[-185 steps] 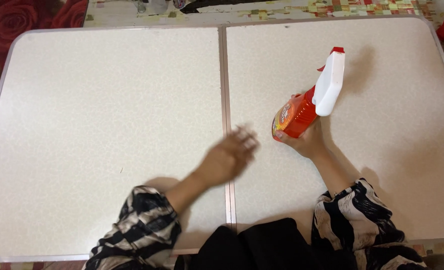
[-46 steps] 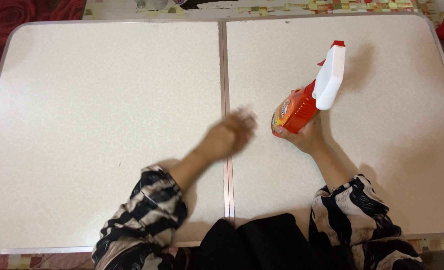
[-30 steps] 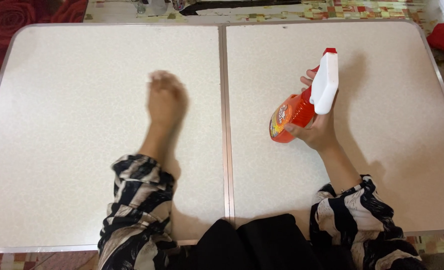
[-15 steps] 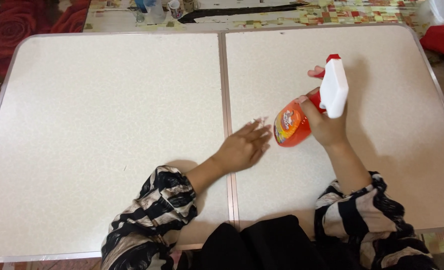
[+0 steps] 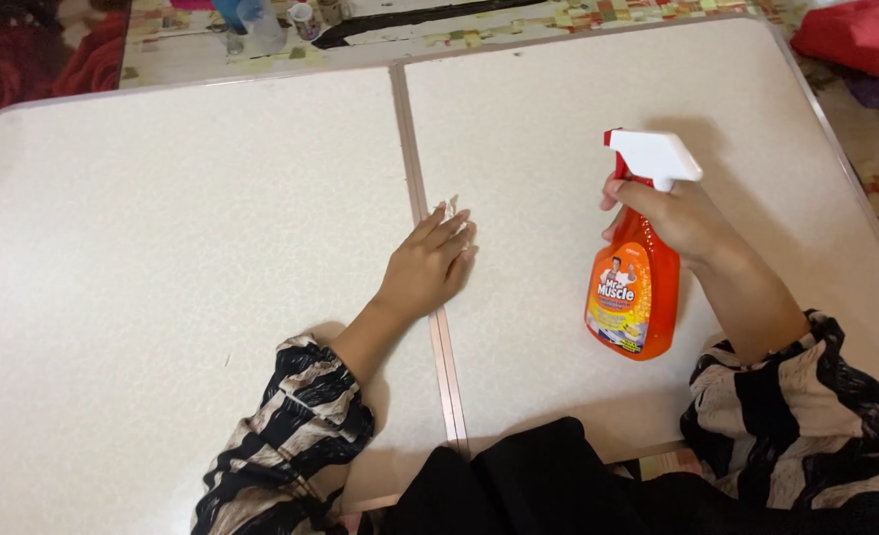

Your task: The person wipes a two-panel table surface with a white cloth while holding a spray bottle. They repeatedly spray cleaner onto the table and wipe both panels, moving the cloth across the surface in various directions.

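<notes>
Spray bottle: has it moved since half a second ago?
Yes. The orange spray bottle, held by the right hand, has swung from lying tilted to upright, its base now nearer the table's near edge, still right of the centre seam.

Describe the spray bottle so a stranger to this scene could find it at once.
Start at the pale folding table with the metal seam down its middle, and look at the half on the person's right side. There the right hand grips the neck of an upright spray bottle. It is the only bright orange thing there, topped by a white trigger head with a red nozzle.
</notes>
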